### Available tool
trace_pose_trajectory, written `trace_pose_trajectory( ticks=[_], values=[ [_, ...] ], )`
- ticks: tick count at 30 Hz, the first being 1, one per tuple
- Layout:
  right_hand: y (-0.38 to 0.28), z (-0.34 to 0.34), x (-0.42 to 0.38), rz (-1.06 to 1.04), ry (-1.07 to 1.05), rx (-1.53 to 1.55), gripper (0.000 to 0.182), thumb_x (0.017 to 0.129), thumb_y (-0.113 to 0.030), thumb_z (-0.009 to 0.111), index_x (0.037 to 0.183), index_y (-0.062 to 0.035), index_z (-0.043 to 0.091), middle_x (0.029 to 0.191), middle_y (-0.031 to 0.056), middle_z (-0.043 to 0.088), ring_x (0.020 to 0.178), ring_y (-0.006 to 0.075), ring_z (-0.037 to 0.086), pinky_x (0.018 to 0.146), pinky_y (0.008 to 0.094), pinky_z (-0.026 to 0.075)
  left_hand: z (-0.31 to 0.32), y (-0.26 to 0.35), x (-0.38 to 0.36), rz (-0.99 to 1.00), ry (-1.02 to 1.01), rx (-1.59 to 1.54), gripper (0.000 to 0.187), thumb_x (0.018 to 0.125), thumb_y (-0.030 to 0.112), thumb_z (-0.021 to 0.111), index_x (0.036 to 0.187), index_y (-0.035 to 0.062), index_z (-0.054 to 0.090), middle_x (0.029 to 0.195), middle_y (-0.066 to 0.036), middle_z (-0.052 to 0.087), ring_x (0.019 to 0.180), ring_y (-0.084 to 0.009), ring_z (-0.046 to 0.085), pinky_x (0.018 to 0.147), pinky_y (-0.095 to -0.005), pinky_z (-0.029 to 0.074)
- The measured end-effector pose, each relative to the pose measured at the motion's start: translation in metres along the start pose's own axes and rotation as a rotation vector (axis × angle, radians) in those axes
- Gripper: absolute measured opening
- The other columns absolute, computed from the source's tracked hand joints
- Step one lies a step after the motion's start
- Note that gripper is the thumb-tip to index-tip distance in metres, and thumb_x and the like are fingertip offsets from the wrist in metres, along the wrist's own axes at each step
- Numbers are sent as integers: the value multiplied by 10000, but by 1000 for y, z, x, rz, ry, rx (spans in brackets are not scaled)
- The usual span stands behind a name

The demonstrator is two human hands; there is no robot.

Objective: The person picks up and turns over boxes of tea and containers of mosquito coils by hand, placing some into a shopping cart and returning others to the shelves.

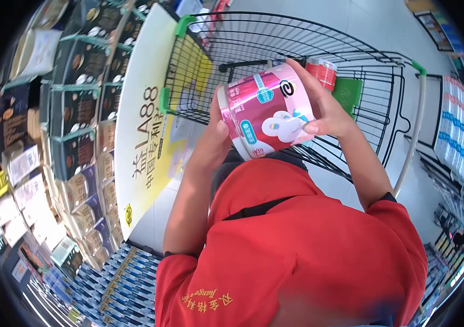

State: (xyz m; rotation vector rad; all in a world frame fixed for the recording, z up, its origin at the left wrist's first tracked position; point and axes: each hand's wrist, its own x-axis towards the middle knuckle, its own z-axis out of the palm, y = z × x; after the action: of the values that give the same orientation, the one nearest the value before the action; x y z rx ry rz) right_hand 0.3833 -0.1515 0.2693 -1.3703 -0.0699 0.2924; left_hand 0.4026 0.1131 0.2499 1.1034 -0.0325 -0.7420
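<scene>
A large pink can (267,111) with a white rabbit-like figure on its label is held tilted on its side between both hands. My left hand (213,139) grips the rim end at the left, its thumb on the edge. My right hand (324,106) wraps round the other end, with its thumb on the label side. Beyond the can stands a wire shopping cart (297,34) with green corners. Inside the cart are a red can (322,73) and a green box (347,94).
A tall white and yellow sign (145,139) stands at the left, beside shelves of boxed goods (79,103). Blue-and-white stacked packs (120,283) lie at the lower left. More stacked packs (458,131) line the right side. The cart's handle (410,147) runs along its right end.
</scene>
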Motion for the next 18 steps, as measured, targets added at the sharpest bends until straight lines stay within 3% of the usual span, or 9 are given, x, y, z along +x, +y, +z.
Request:
trace_pose_trajectory(
  ticks=[1,3,4,5,6,8,12,14,18],
  values=[
    [-7,10,5,-9,-23,-3,1311,519,-470,850,1552,-43,165,1488,169,380,1375,287,396,1138,412,280,1,10,-10,6,-88,-102,1242,727,690,705,1559,125,-24,1563,-177,201,1424,-317,293,1122,-460,318],
    [-20,27,13,-29,-73,51,1315,520,-477,850,1551,-37,162,1483,166,384,1375,286,397,1137,416,290,4,29,-29,65,-43,-67,1214,745,698,683,1557,124,-13,1559,-149,232,1402,-301,341,1095,-461,360],
    [-23,33,17,-74,-132,24,1236,604,-510,799,1550,-38,161,1498,180,372,1387,305,384,1127,430,301,7,39,-38,89,-34,-48,1139,779,689,653,1553,120,42,1540,-139,280,1383,-292,373,1083,-460,378],
    [-26,40,21,-80,-155,21,1236,604,-510,799,1550,-38,161,1498,180,372,1387,305,384,1127,430,301,9,48,-46,110,-22,-30,1066,813,680,622,1550,116,97,1521,-128,328,1364,-283,405,1071,-458,395],
    [-29,47,25,-48,-192,58,1196,630,-529,776,1545,-34,184,1490,182,381,1383,304,389,1125,426,307,10,53,-52,130,-5,-29,1066,813,680,622,1550,116,97,1521,-128,328,1364,-283,405,1071,-458,395],
    [-44,62,34,57,-234,61,1095,703,-587,700,1525,-23,249,1465,192,415,1354,302,424,1101,408,346,11,61,-61,133,58,-146,854,895,643,530,1514,123,252,1460,-123,431,1318,-278,467,1045,-462,426],
    [-54,90,51,157,-335,101,900,849,-594,579,1495,-21,326,1411,166,491,1288,269,495,1043,364,411,10,76,-81,81,130,-411,738,942,635,432,1473,127,356,1417,-134,488,1257,-315,527,1007,-518,457],
    [-57,107,57,289,-196,3,812,931,-610,468,1480,-20,362,1393,157,511,1272,250,509,1039,348,411,-1,73,-87,97,120,-493,750,936,644,426,1479,131,356,1445,-129,463,1284,-326,497,1032,-535,427],
    [-50,120,66,16,-260,-185,864,930,-668,422,1482,-8,356,1422,166,482,1333,235,435,1100,364,331,-18,67,-110,108,58,-836,815,892,709,415,1498,168,340,1503,-129,397,1334,-383,429,1050,-609,369]
  ],
)
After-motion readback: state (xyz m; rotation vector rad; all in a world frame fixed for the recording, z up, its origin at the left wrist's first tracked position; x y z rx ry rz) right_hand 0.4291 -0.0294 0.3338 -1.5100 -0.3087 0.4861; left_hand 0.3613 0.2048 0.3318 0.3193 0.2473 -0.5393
